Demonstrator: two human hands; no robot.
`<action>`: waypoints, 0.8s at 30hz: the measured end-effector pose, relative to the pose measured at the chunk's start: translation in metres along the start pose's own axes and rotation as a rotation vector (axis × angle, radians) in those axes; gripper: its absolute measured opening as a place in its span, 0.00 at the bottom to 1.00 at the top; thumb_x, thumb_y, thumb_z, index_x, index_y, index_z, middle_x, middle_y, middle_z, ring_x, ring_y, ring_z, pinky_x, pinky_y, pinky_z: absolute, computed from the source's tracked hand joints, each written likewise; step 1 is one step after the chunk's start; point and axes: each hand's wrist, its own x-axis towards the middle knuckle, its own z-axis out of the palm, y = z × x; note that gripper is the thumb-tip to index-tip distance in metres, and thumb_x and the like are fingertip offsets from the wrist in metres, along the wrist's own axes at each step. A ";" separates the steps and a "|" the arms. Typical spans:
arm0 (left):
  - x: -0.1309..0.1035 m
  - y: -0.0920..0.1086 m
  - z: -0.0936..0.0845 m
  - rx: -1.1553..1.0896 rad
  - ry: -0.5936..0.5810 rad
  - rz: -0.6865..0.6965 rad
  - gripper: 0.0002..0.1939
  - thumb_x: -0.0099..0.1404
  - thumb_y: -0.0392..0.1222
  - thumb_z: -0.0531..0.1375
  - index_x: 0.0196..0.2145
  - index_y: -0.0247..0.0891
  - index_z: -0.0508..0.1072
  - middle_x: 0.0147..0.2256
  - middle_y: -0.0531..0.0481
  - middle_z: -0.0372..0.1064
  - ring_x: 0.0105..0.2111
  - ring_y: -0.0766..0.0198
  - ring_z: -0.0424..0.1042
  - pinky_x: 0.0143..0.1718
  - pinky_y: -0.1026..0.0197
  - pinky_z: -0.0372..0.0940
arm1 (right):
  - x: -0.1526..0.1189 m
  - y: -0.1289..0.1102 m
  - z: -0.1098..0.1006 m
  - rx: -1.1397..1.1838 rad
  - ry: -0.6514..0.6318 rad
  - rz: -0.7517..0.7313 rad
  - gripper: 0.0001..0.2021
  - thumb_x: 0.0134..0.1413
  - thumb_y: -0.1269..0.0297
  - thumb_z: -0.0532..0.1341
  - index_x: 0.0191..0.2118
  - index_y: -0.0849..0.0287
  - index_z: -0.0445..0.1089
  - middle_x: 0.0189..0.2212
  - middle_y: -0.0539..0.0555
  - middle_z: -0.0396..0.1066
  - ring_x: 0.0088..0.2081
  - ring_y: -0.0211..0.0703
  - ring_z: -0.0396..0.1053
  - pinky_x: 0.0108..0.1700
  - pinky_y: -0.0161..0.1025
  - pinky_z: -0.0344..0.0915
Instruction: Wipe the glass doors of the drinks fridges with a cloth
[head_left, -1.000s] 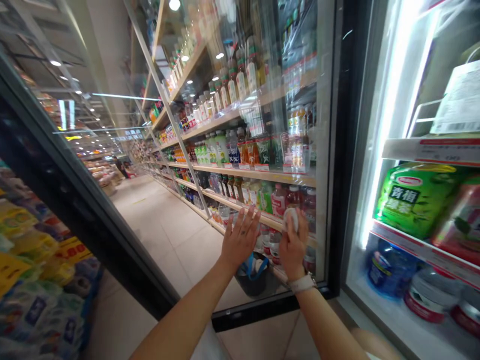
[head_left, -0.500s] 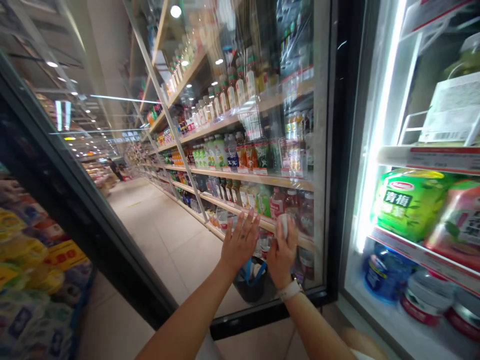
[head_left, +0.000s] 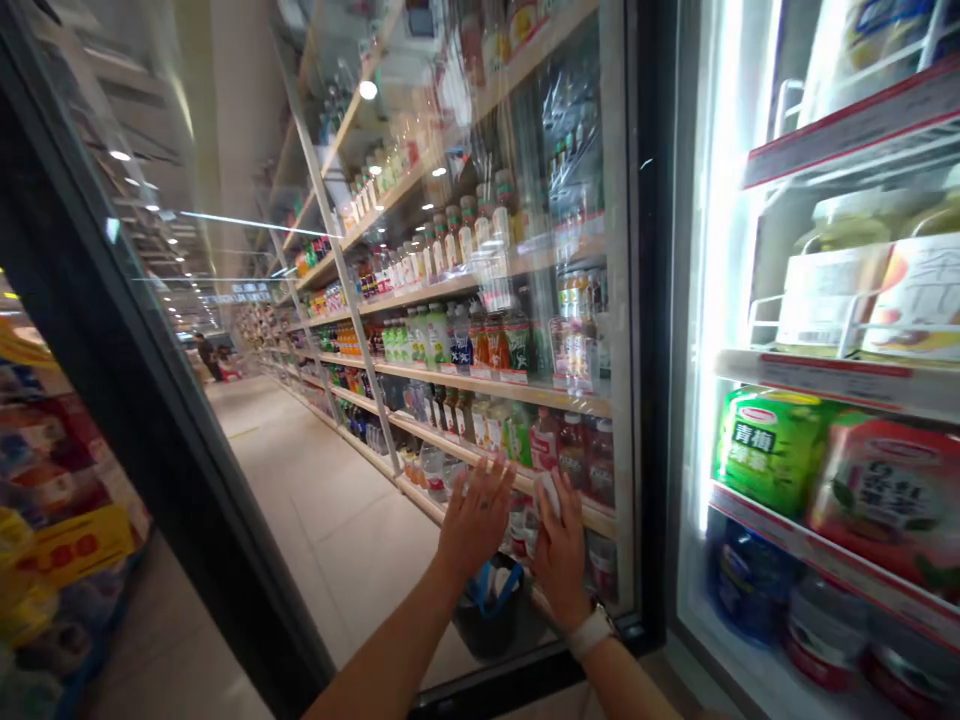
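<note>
A large clear glass door in a black frame [head_left: 196, 440] stands open before me. My left hand [head_left: 474, 525] lies against the glass, its fingers stretched out and slightly apart, with a ring on one finger. Just right of it, my right hand [head_left: 561, 550] presses a small white wad [head_left: 547, 494] to the pane under its fingers. Whether the wad is cloth or paper, I cannot tell. Below both hands, a dark bucket [head_left: 486, 625] with blue handles shows through the glass, white material inside it.
Wooden shelves of bottled drinks [head_left: 442, 335] run along the aisle behind the glass. To the right stands a lit cooler with a green drink pack [head_left: 769, 450] and a red drink pack [head_left: 885, 490]. Stacked goods with a yellow price sign [head_left: 79, 547] are at left. A distant person [head_left: 208, 355] is in the aisle.
My view has tilted up, so the hands and bucket appear lower. The right hand and its wad have come slightly closer to the left hand, which stays flat on the glass.
</note>
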 end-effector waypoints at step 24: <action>0.035 -0.088 -0.038 -0.072 0.045 -0.116 0.35 0.70 0.47 0.53 0.68 0.36 0.43 0.67 0.46 0.46 0.69 0.52 0.36 0.69 0.45 0.31 | 0.027 -0.004 -0.013 -0.309 -0.432 -0.759 0.30 0.56 0.79 0.51 0.62 0.47 0.62 0.63 0.49 0.62 0.66 0.43 0.53 0.66 0.52 0.56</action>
